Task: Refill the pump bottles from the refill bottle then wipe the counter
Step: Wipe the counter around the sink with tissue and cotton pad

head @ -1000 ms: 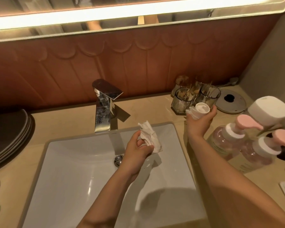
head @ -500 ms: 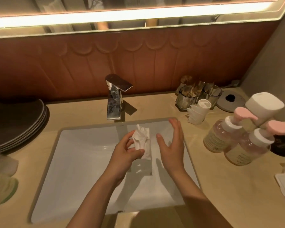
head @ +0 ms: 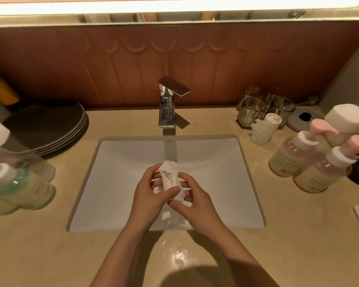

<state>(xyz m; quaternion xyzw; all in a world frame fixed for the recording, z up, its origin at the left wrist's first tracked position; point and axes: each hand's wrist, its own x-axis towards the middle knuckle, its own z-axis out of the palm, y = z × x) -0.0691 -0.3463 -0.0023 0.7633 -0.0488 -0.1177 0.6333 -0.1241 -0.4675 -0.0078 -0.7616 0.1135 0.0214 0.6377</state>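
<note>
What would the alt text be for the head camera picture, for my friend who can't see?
A left hand and a right hand hold a crumpled white tissue together over a white sink, in front of a shiny tap. Two pink pump bottles stand on the tan counter to the right.

The tap (head: 168,104) stands behind the sink (head: 116,183) — plates (head: 50,129) on the counter (head: 298,235) to its left, glasses (head: 249,114) to its right. Right of the sink stand pump bottles (head: 288,160); a tissue (head: 170,177) is above it.
</note>
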